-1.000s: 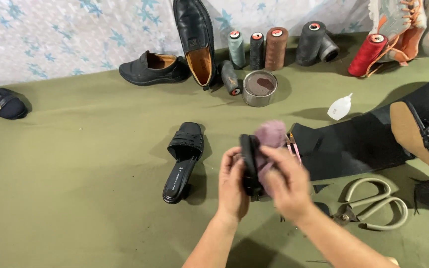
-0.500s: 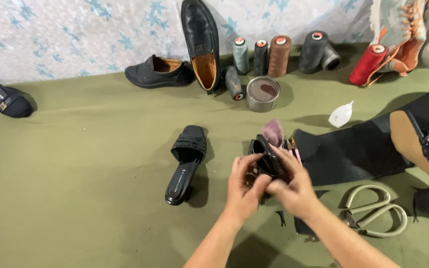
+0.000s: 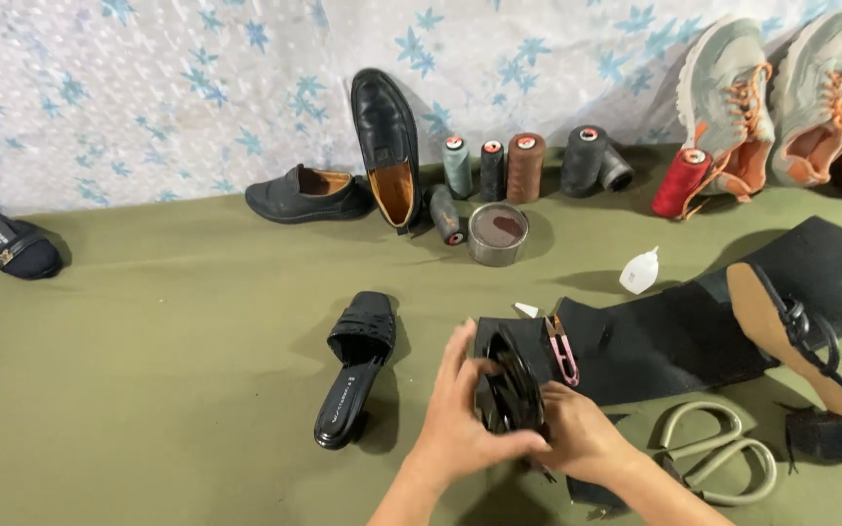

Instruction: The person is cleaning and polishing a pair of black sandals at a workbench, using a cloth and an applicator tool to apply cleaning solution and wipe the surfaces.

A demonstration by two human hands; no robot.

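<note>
The black sandal [image 3: 512, 385] is glossy and dark, held low at centre frame between both of our hands, its long axis running roughly up and down the picture, tipped on edge. Our left hand [image 3: 465, 414] clasps its left side with fingers [image 3: 459, 343] spread over the top; our right hand [image 3: 582, 438] grips it from the lower right, fingers curled around it. Its mate, a second black sandal [image 3: 355, 370], lies just left on the olive-green cloth surface [image 3: 148, 390], toe toward the top. A dark sheet [image 3: 674, 336] spreads right, and a pale star-printed wall covering [image 3: 148, 88] fills the upper frame.
</note>
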